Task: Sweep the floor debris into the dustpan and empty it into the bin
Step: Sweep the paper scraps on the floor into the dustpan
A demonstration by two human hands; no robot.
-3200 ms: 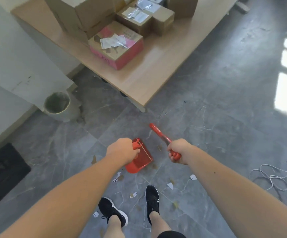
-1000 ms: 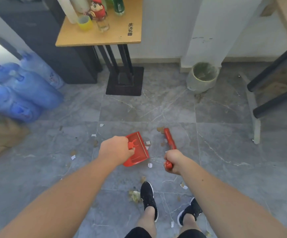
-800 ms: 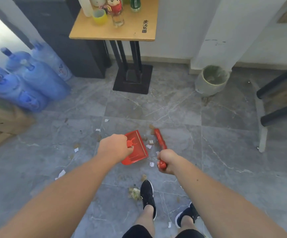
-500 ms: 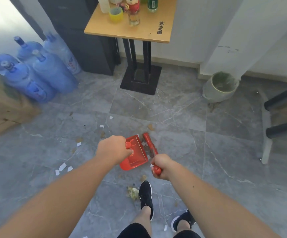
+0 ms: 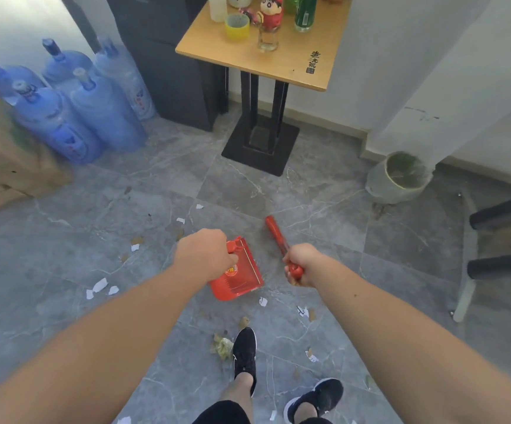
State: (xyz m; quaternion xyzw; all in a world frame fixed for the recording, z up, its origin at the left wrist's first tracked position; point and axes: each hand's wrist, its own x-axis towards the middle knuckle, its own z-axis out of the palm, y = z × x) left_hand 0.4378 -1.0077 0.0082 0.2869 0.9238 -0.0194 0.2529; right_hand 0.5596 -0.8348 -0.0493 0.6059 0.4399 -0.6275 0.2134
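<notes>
Red dustpan [image 5: 239, 278], red brush [image 5: 275, 234]; grey marbled floor [image 5: 309, 209]; blue water jugs [image 5: 101, 111]; black shoes [image 5: 245, 350].

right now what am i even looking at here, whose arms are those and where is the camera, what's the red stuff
The camera sits on a person's head, looking forward and down, so the two bare arms are that person's own. There is no robot here.

The left hand has its grip shut on a red dustpan. The right hand grips a red brush by its handle, pointing away from the body.

Below are their legs and black shoes on a grey tiled floor, which is strewn with paper scraps and crumbs. The bin stands by the wall at the right. At the back are a small table carrying bottles and a figurine, and blue water jugs on the left.
</notes>
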